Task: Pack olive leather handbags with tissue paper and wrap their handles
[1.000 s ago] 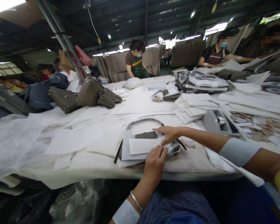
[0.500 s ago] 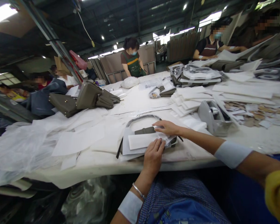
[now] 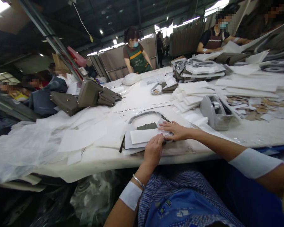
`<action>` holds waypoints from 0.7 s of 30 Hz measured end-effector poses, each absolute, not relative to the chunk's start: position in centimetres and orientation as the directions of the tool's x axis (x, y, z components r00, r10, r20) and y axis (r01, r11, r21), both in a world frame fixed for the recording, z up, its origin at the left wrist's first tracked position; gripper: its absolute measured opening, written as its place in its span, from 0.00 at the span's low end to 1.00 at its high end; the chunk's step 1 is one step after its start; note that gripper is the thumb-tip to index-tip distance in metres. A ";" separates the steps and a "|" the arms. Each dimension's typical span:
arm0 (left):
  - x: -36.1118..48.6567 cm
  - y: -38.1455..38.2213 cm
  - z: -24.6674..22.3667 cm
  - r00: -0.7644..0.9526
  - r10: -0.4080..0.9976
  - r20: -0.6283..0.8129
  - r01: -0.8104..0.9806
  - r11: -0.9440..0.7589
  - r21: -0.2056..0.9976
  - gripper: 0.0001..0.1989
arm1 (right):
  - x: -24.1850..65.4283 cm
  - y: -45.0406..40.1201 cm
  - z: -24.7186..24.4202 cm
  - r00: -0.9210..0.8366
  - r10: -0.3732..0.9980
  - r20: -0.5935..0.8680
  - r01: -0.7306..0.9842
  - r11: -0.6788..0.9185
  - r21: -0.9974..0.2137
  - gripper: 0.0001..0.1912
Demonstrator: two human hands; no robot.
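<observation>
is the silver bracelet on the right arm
No, the silver bracelet is on the left arm, between the left hand and a white band.

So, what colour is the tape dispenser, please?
The tape dispenser is grey, best seen in the head view.

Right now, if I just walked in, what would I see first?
Probably the left hand and right hand, close together by a white strip near the front of the table. Olive bags heaped on the left might come next, then the grey tape dispenser on the right.

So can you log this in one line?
left hand: at white rectangular foam-like strip | right hand: on crinkled clear plastic
</observation>
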State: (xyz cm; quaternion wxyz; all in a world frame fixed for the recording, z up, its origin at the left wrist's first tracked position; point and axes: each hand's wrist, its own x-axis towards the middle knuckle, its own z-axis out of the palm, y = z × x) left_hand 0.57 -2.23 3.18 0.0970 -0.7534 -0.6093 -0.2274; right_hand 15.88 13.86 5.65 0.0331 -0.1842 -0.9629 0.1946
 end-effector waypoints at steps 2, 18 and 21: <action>-0.3 -2.6 4.2 0.205 0.881 0.427 0.962 -0.262 0.077 0.30 | 16.6 13.2 5.1 -0.933 0.355 0.065 0.320 0.897 -0.303 0.39; -9.0 -5.0 2.4 0.189 0.910 0.369 0.978 -0.140 -0.156 0.27 | 18.9 7.9 3.0 -0.635 0.654 0.412 0.403 0.735 -0.546 0.14; -8.9 -5.1 2.0 0.188 0.899 0.395 0.982 -0.156 -0.110 0.29 | 17.6 5.7 1.6 -0.594 0.801 0.076 0.355 0.346 -0.868 0.14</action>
